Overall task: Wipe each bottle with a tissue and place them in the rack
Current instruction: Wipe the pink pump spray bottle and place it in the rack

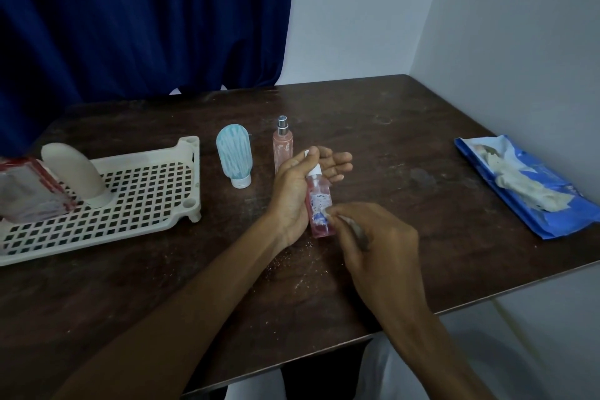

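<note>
My left hand (298, 185) holds a small pink bottle (319, 204) with a white cap upright on the table, thumb on the cap and fingers stretched out behind it. My right hand (373, 237) pinches a crumpled tissue (355, 227) and presses it against the bottle's lower label. Behind them stand a tall pink spray bottle (283, 143) and a light blue tube (234, 156) resting on its white cap. The white plastic rack (146, 185) at the left holds a beige bottle (78, 175) and a clear red-edged container (29, 188).
A blue tissue pack (526, 185) with white tissues spilling out lies at the table's right, near the white wall. A dark blue curtain (139, 16) hangs behind the dark wooden table (373, 127). The table's front edge runs diagonally at lower right.
</note>
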Demonstrator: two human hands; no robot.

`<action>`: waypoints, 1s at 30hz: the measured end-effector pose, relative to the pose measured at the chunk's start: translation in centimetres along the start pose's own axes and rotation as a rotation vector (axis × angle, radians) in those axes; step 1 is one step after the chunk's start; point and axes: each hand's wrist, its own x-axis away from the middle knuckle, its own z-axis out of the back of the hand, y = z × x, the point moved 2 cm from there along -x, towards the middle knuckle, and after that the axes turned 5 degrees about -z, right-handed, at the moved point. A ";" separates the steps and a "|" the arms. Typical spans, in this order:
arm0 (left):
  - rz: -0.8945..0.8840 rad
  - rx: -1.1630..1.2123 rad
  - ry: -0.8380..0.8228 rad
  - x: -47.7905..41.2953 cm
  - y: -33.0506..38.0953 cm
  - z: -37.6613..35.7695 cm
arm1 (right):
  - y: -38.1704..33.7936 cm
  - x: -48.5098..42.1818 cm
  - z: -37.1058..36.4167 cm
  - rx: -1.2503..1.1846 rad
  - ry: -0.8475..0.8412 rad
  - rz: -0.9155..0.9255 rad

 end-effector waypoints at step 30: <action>0.089 0.016 -0.042 0.4 -0.1 -0.1 | 0.4 -1.1 0.0 -0.060 0.010 -0.060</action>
